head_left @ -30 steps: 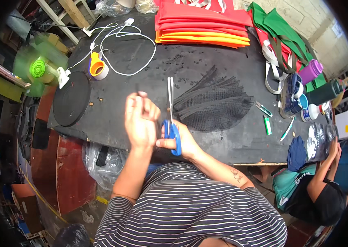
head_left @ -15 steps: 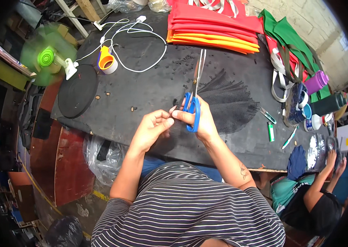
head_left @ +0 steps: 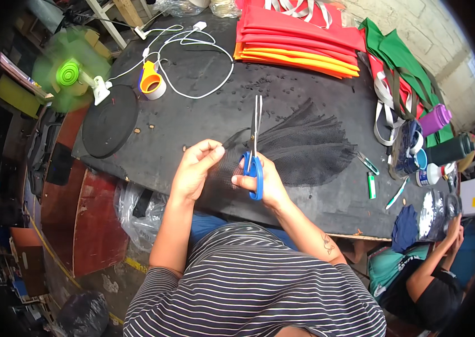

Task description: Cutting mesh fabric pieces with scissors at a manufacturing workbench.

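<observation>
My left hand [head_left: 193, 168] pinches the edge of a piece of black mesh fabric [head_left: 305, 149] between thumb and fingertips. The mesh stretches from there to the right, behind the scissors, and spreads in gathered folds over the dark table [head_left: 192, 121]. In my right hand [head_left: 274, 182] is a pair of scissors with blue handles [head_left: 259, 182]. Their blades point away from me and look nearly closed, above the mesh. Small black scraps [head_left: 291, 90] lie scattered beyond the fabric.
Red and orange folded bags [head_left: 299, 50] are stacked at the back; green ones [head_left: 397, 53] lie right. A white cable [head_left: 232, 67], tape roll [head_left: 153, 89] and whirring green fan [head_left: 67, 73] are left. Thread snips [head_left: 369, 163] and a green lighter [head_left: 371, 185] lie right, near another person's arm [head_left: 437, 247].
My hands have moved apart, the left going slightly left and up. My right hand has come down a little with the scissors, and an edge of mesh now stretches between them.
</observation>
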